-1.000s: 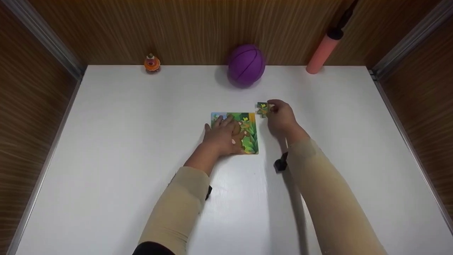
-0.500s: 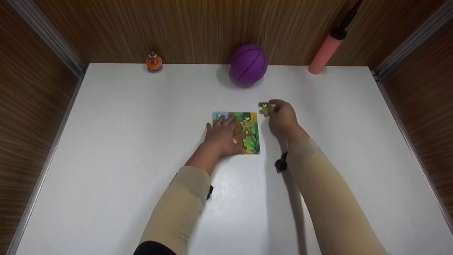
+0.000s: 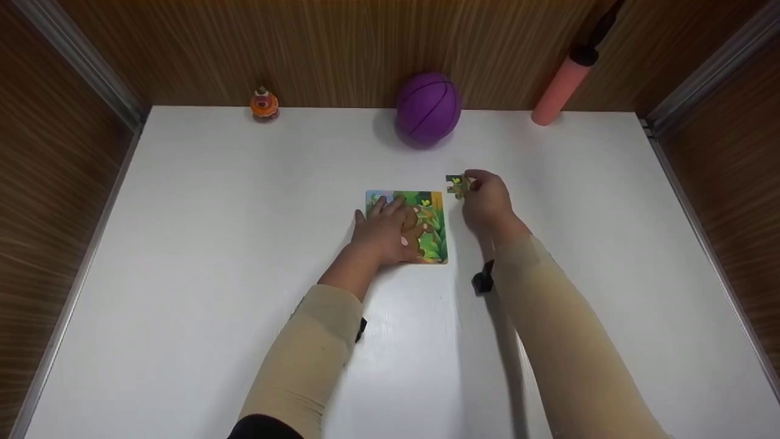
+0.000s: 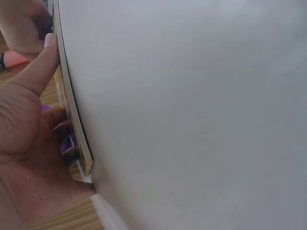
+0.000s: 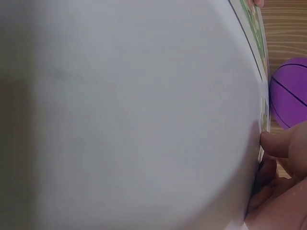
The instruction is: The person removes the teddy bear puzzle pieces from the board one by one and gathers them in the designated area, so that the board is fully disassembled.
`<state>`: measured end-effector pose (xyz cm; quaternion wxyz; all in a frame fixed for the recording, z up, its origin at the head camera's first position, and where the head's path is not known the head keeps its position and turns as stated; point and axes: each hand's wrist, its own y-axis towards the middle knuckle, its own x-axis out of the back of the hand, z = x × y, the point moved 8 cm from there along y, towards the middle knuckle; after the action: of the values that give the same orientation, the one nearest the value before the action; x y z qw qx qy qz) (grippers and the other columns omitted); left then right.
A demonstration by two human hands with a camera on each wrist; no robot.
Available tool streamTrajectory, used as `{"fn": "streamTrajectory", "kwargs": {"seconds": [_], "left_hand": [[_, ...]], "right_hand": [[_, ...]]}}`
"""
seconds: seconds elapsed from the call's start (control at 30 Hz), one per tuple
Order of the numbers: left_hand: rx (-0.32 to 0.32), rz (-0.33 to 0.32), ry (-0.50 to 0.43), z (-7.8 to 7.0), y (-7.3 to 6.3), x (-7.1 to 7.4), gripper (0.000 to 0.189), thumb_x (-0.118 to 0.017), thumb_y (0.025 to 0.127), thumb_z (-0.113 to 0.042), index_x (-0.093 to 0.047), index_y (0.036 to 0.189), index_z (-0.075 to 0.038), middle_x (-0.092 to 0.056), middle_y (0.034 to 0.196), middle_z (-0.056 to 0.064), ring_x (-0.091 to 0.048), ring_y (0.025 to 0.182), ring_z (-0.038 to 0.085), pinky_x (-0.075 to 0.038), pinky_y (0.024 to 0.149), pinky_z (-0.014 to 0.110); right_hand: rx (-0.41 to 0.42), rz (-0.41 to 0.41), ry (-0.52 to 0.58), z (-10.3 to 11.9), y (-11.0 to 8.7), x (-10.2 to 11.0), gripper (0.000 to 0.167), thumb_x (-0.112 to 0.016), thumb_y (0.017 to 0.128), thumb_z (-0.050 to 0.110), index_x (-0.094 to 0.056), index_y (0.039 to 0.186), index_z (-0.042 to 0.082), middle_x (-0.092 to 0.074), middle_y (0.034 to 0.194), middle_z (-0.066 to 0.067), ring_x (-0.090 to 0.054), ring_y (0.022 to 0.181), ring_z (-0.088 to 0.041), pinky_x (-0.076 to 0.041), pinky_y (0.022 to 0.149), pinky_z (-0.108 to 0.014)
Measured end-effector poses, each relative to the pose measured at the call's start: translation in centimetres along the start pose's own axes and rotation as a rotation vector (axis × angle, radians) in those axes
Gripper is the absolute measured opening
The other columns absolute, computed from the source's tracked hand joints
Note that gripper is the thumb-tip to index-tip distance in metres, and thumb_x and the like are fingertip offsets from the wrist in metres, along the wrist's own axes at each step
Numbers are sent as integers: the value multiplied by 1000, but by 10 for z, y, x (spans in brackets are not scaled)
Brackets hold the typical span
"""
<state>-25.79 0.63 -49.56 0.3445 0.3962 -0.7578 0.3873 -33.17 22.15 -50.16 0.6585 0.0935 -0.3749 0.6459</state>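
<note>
A square picture puzzle (image 3: 435, 241) with a brown animal and green leaves lies flat on the white table, mid-view in the head view. My left hand (image 3: 381, 235) rests on its left part with the fingers spread. The palm hides much of the picture. Just past the puzzle's upper right corner, my right hand (image 3: 487, 201) pinches a small green puzzle piece (image 3: 454, 185) by its right side, at table level. The curled fingers cover part of that piece. From the right wrist view, the thumb (image 5: 276, 143) touches the piece's near edge.
A purple ball (image 3: 428, 110) stands at the table's back edge, behind the puzzle. A small orange figure (image 3: 264, 106) is at the back left. At the back right, a pink pump (image 3: 560, 91) leans on the wood-grain wall (image 3: 329, 49). Side walls flank the table.
</note>
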Motion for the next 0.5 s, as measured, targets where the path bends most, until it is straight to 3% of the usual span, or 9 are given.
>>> {"fn": "streamTrajectory", "kwargs": {"seconds": [0.17,0.33,0.5], "left_hand": [[-5,2,-8,-1,0,-2,102,-83,85,-61,-35,167,-23,-13,178,2,-2,163,33,-7,124,71],[-13,0,-6,-4,1,-3,102,-84,84,-62,-36,167,-24,-14,178,2,-3,163,33,-7,124,71],[-13,6,0,-5,1,-5,101,-84,84,-62,-37,166,-25,-15,178,1,-3,163,33,-8,124,71]], "right_hand": [[-51,-40,50,-5,-2,1,52,-49,109,7,-47,160,16,-51,143,-7,-47,129,-23,-42,117,-40],[-79,-102,119,-12,-7,3,48,-46,110,21,-49,158,18,-50,148,-4,-48,128,-20,-45,112,-36],[18,-100,156,-8,-17,5,45,-54,108,25,-57,149,6,-55,135,-11,-51,119,-23,-47,102,-37]]}}
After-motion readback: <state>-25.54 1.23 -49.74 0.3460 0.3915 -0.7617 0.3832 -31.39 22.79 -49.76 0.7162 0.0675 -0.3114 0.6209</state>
